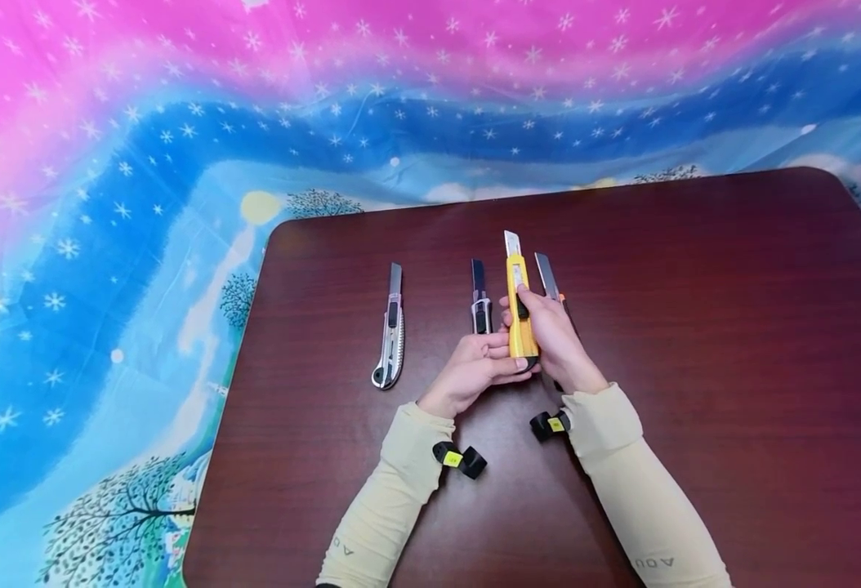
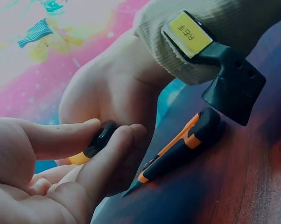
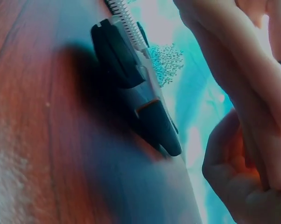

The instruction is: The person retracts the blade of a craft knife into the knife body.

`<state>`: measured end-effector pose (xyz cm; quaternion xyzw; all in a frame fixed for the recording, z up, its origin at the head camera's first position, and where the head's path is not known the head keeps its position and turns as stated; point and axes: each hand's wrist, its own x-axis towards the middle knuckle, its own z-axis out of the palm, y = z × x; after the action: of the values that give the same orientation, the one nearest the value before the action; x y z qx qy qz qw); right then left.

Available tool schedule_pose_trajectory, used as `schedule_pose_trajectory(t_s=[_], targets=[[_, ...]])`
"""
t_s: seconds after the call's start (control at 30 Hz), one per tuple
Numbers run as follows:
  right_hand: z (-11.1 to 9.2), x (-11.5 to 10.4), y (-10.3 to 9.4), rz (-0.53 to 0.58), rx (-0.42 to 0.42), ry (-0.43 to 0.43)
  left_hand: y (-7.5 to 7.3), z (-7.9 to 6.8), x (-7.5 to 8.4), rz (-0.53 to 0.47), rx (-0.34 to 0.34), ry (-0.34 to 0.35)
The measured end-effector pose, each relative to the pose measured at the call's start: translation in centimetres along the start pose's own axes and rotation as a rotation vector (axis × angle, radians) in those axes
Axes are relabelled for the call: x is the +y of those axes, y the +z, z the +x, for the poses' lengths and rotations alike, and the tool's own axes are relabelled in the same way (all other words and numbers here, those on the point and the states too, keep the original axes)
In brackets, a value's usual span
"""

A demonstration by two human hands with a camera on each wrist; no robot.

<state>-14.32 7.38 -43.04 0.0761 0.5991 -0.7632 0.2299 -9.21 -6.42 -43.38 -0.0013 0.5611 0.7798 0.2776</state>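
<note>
A yellow box cutter [image 1: 520,335] is held in both hands, its silver blade out and pointing away from me. My right hand [image 1: 561,339] grips its body from the right, thumb at the black slider. My left hand [image 1: 467,371] pinches the lower end; in the left wrist view, thumb and fingers close on its black end cap [image 2: 102,137]. Partly hidden behind the right hand lies a black-and-orange box cutter [image 2: 180,144] with its blade [image 1: 546,273] extended. Left of the yellow one, a box cutter with a dark blade [image 1: 479,282] lies partly covered by the left hand.
A silver box cutter [image 1: 392,327] with its blade out lies farther left on the dark brown table [image 1: 732,343]. Behind the table hangs a pink and blue patterned cloth [image 1: 416,98]. Black wrist mounts [image 1: 467,463] stick out from both sleeves.
</note>
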Motion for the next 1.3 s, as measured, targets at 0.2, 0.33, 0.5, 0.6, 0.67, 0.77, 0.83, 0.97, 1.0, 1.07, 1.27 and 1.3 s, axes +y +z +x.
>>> schedule_pose_trajectory(t_s=[0.2,0.33,0.5,0.6,0.67,0.77,0.83,0.97,1.0,1.07,1.27,1.3], targets=[[-0.14,0.09,0.46,-0.076,0.034,-0.037,-0.06,0.06,-0.04,0.0,0.001,-0.014],[-0.07,0.17,0.47,-0.089,0.032,-0.058,-0.08,0.15,-0.06,-0.021,0.01,-0.029],[0.03,0.11,0.42,-0.056,0.01,-0.06,-0.1,0.13,0.0,-0.035,0.016,-0.036],[0.0,0.03,0.42,-0.04,0.002,-0.055,-0.08,0.11,0.0,-0.035,0.016,-0.037],[-0.04,-0.03,0.42,-0.04,0.003,-0.055,-0.05,0.15,-0.06,-0.036,0.016,-0.039],[-0.12,-0.09,0.39,-0.043,0.009,-0.057,0.0,0.22,-0.14,-0.029,0.016,-0.037],[-0.16,-0.12,0.4,-0.03,0.005,-0.061,0.02,0.27,-0.16,-0.026,0.022,-0.035],[-0.13,-0.09,0.43,0.017,-0.019,-0.069,-0.01,0.32,-0.11,-0.016,0.031,-0.028],[-0.09,-0.06,0.42,0.027,-0.027,-0.071,-0.03,0.32,-0.09,-0.019,0.031,-0.029],[-0.05,0.01,0.42,0.037,-0.037,-0.073,-0.12,0.3,-0.03,-0.024,0.026,-0.031],[-0.11,0.13,0.44,0.045,-0.057,-0.089,-0.32,0.23,0.06,-0.042,0.026,-0.025],[-0.12,0.13,0.42,0.046,-0.06,-0.09,-0.32,0.21,0.08,-0.044,0.028,-0.024]])
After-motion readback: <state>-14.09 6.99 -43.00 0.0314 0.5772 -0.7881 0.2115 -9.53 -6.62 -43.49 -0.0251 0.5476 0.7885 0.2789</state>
